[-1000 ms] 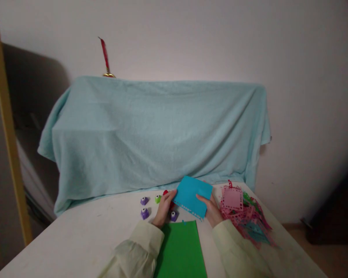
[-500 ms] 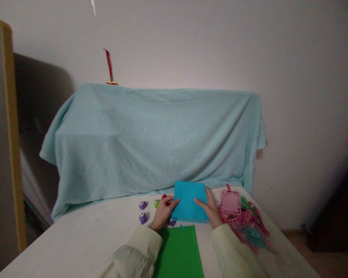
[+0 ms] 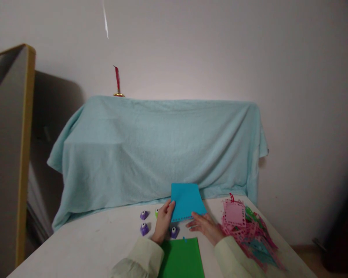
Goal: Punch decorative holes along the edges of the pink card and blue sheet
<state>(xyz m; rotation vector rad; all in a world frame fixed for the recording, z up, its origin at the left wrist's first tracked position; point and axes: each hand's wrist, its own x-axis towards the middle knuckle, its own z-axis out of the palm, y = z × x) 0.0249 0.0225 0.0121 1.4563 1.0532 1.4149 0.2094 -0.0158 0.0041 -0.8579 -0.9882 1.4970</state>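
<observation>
A blue sheet of paper (image 3: 187,199) is held up and tilted over the table, a row of small punched holes along its lower edge. My left hand (image 3: 163,221) grips its left edge, thumb in front. My right hand (image 3: 204,226) is at the lower right corner, fingers spread and loose; whether it touches the sheet is hard to tell. Below lies a green sheet (image 3: 182,258) with a small blue scrap (image 3: 185,239) at its top edge. A purple craft punch (image 3: 174,231) stands between my hands, and a green punch (image 3: 157,212) is partly hidden behind my left hand.
Two more purple punches (image 3: 144,229) stand left of my left hand. At the right is a heap of pink, green and blue paper strips (image 3: 256,239) with a pink square (image 3: 234,213) on it. A light blue cloth (image 3: 162,146) drapes behind the white table (image 3: 89,243).
My right hand has left the sheet's right edge and moved down to its lower corner, fingers opening. The sheet has tilted and shifted slightly left. The camera view has tipped upward.
</observation>
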